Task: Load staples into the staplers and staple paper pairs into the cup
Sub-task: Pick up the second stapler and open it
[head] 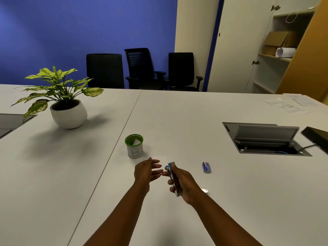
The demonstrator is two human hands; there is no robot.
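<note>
Your right hand [184,181] was wrapped round a stapler [174,181], fingers curled along its length, its blue-tipped end pointing away from you and lifted off the table [177,112]; your left hand [147,172] hung just beside that end with its fingers loosely spread, and a white slip of paper [160,158] showed behind the fingertips, though whether you were holding it I could not tell; the cup [134,147], green-rimmed and marked B, stood just beyond your left hand with a white piece already inside; a small blue staple box [206,167] lay to the right of the stapler; a silvery object [205,191] peeked out behind your right wrist; a potted plant [62,96] stood far left.
</note>
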